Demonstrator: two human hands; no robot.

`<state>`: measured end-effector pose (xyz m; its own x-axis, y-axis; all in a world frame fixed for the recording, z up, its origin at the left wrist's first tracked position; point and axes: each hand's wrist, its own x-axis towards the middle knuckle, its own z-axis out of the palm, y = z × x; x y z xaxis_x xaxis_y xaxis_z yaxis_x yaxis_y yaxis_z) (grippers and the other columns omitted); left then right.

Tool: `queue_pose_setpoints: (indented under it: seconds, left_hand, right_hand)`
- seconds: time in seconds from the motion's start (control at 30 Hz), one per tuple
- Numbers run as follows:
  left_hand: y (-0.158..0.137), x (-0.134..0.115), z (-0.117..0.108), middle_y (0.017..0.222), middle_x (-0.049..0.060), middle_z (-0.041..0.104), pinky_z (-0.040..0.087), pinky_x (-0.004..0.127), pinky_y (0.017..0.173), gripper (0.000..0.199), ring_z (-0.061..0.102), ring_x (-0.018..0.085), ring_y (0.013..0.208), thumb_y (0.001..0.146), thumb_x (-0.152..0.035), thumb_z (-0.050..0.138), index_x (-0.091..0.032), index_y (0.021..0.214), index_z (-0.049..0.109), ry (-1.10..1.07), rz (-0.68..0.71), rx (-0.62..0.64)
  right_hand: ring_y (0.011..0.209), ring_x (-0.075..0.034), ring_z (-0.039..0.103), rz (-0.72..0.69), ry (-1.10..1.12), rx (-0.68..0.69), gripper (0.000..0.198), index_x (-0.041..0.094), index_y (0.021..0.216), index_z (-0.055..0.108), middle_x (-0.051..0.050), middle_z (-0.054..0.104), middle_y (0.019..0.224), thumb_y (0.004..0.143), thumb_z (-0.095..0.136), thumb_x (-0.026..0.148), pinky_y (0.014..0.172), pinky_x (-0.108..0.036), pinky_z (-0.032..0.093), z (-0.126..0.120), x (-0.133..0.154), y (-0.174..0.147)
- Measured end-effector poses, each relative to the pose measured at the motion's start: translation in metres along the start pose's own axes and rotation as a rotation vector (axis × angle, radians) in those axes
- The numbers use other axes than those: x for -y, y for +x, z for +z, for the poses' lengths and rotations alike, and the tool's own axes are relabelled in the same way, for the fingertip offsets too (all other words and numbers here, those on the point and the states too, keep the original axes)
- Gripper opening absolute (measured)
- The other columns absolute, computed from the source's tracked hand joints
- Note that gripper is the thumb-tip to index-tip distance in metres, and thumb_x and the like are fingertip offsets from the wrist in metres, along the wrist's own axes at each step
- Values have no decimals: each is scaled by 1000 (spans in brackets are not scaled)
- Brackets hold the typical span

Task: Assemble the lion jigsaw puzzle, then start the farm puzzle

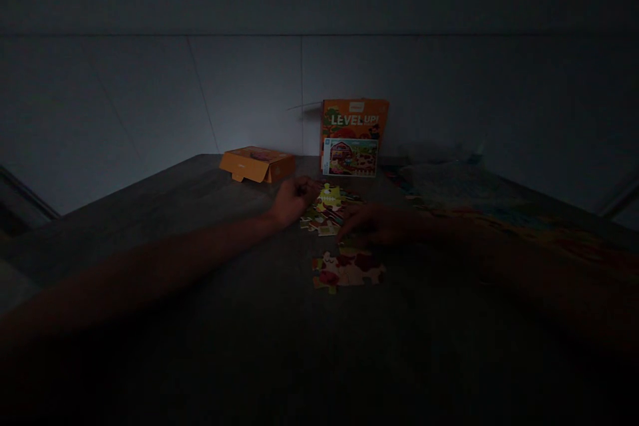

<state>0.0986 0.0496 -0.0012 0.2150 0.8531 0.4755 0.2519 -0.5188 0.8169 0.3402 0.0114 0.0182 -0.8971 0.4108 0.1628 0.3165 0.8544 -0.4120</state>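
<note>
Dim light makes details hard to see. My left hand (293, 201) is at the left edge of a loose pile of jigsaw puzzle pieces (327, 214), its fingers curled; whatever they may hold is hidden. From the right, my right hand (372, 223) reaches over the same pile with bent fingers drawn together and tips pointing down among the pieces. What lies under those fingertips cannot be made out. Nearer to me, several joined puzzle pieces (348, 269) form part of a pink and brown cow.
An orange "LEVEL UP!" box (355, 121) stands by the wall, a farm picture card (351, 158) leaning against it. At the back left lies an open orange box (257, 164). Clear plastic (449, 176) and a colourful printed sheet (519, 223) are on the right.
</note>
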Motion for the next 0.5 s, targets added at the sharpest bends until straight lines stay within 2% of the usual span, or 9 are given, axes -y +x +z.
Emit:
queue_pose_setpoints:
  seconds: [0.1, 0.17, 0.27, 0.33, 0.4, 0.47, 0.5]
  left_hand:
    - [-4, -5, -1, 67, 0, 61, 42, 23, 59, 16, 54, 13, 62, 71, -30, 63, -14, 74, 64, 20, 8, -8]
    - [-9, -11, -4, 66, -1, 60, 42, 23, 59, 17, 53, 13, 62, 73, -31, 63, -14, 73, 64, 33, 16, 0]
    - [-25, -18, -12, 65, 0, 60, 42, 24, 59, 19, 53, 14, 63, 73, -34, 64, -15, 70, 64, 45, 6, 3]
    - [-39, -22, -20, 66, 1, 62, 43, 24, 60, 19, 54, 14, 63, 72, -34, 65, -15, 69, 64, 49, -18, -17]
    - [-51, -25, -28, 67, 2, 64, 44, 25, 59, 21, 56, 16, 64, 72, -36, 66, -16, 71, 65, 54, -46, -43]
    - [-59, -28, -34, 71, 3, 66, 45, 26, 61, 21, 58, 17, 67, 72, -37, 67, -16, 74, 67, 54, -66, -75]
    - [-61, -29, -36, 74, 3, 67, 47, 26, 63, 21, 59, 17, 69, 71, -37, 67, -16, 76, 68, 53, -72, -91]
  right_hand:
    - [82, -18, 62, 169, 83, -272, 24, 18, 98, 69, -5, 67, 90, 86, 63, 38, 77, -32, 49, 15, -1, 0]
    - [73, -17, 61, 309, 100, -456, 29, 18, 99, 64, -4, 66, 85, 82, 66, 41, 64, -29, 49, 24, 1, 4]
    - [65, -15, 59, 383, 57, -614, 39, 17, 104, 59, -3, 64, 80, 77, 72, 42, 55, -26, 47, 22, 13, 12]
    - [63, -14, 59, 329, 31, -668, 34, 16, 101, 61, -3, 64, 77, 79, 70, 41, 55, -26, 48, 7, 34, 13]
    - [69, -14, 62, 173, 26, -734, 23, 17, 95, 65, -4, 66, 81, 86, 63, 38, 60, -27, 51, -18, 64, 9]
    - [82, -15, 65, -4, 49, -823, 25, 23, 106, 66, -1, 69, 93, 87, 61, 39, 70, -28, 53, -43, 93, -1]
    - [90, -16, 66, -46, 39, -786, 27, 28, 111, 65, 1, 69, 103, 87, 62, 40, 75, -30, 52, -53, 103, -6]
